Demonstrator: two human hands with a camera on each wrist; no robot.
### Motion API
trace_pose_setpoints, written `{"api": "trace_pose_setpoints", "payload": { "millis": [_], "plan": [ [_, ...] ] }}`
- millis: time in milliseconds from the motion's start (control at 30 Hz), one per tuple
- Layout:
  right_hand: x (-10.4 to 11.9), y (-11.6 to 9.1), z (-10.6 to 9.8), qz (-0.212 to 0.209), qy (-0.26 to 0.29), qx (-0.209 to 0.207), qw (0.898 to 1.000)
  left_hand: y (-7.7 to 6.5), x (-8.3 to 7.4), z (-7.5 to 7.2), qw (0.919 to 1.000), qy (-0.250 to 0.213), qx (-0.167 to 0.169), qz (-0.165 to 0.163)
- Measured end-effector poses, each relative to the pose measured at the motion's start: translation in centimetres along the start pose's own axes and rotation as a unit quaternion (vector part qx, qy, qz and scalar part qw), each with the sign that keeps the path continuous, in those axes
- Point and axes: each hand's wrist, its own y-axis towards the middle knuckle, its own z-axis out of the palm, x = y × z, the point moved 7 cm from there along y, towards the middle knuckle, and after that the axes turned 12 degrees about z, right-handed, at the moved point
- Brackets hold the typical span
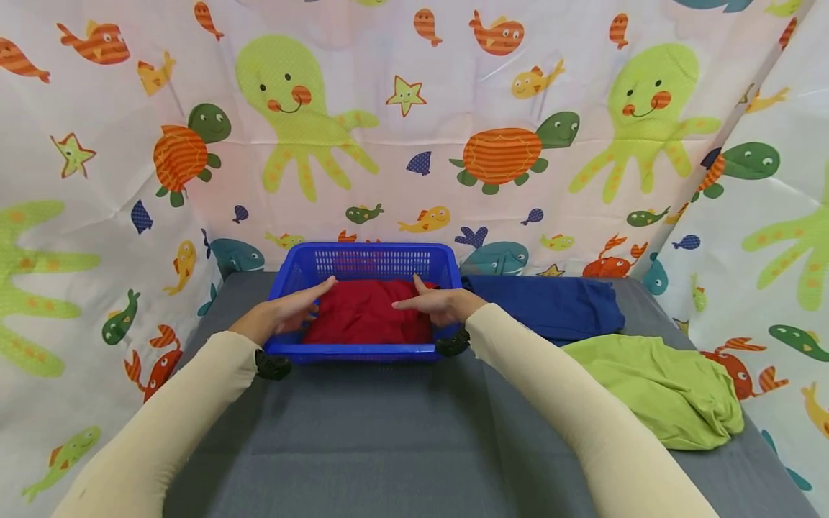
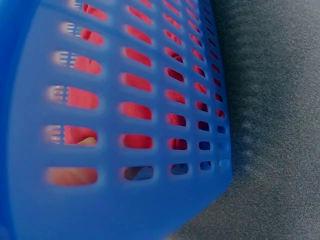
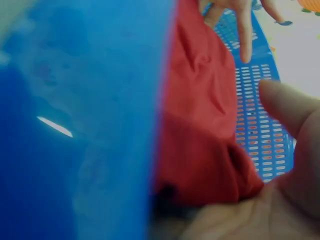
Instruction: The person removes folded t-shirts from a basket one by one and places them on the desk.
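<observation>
A blue plastic basket (image 1: 363, 352) with slotted walls stands on the grey surface, and a folded red cloth (image 1: 369, 309) lies inside it. My left hand (image 1: 285, 311) reaches over the basket's left end, thumb raised and fingers extended beside the cloth. Over the right end comes my right hand (image 1: 440, 305), its thumb up and fingers pointing inward at the cloth's right edge. In the right wrist view the right thumb (image 3: 285, 105) stands apart from the cloth; the lower fingers are partly hidden. Through the basket wall (image 2: 110, 115) in the left wrist view, red fabric shows.
Right of the basket lies a folded navy cloth (image 1: 550, 306). Nearer, a crumpled lime-green cloth (image 1: 660, 388) lies beside my right forearm. A sea-animal printed curtain (image 1: 401, 144) hangs behind and at both sides of the grey table (image 1: 363, 446).
</observation>
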Motion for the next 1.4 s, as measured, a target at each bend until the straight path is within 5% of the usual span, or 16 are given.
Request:
{"api": "trace_pose_setpoints", "payload": {
  "millis": [400, 633, 967, 1233, 1400],
  "plan": [
    [-0.5, -0.3, 0.5, 0.019, -0.031, 0.08, 0.996, 0.3, -0.1, 0.6, 0.999, -0.014, 0.039, 0.018],
    [-0.2, -0.4, 0.5, 0.031, -0.088, 0.058, 0.994, 0.2, 0.1, 0.7, 0.9986, -0.018, 0.048, 0.015],
    [0.7, -0.5, 0.2, -0.027, -0.051, 0.045, 0.997, 0.0, -0.5, 0.4, 0.9991, -0.03, 0.026, 0.017],
    [0.2, -1.3, 0.1, 0.005, -0.058, -0.03, 0.998, -0.2, -0.4, 0.8, 0.9991, -0.023, 0.033, 0.016],
    [1.3, -2.0, 0.0, -0.023, -0.118, -0.126, 0.985, -0.2, -0.3, 0.7, 0.9989, -0.025, 0.034, 0.019]
  ]
}}
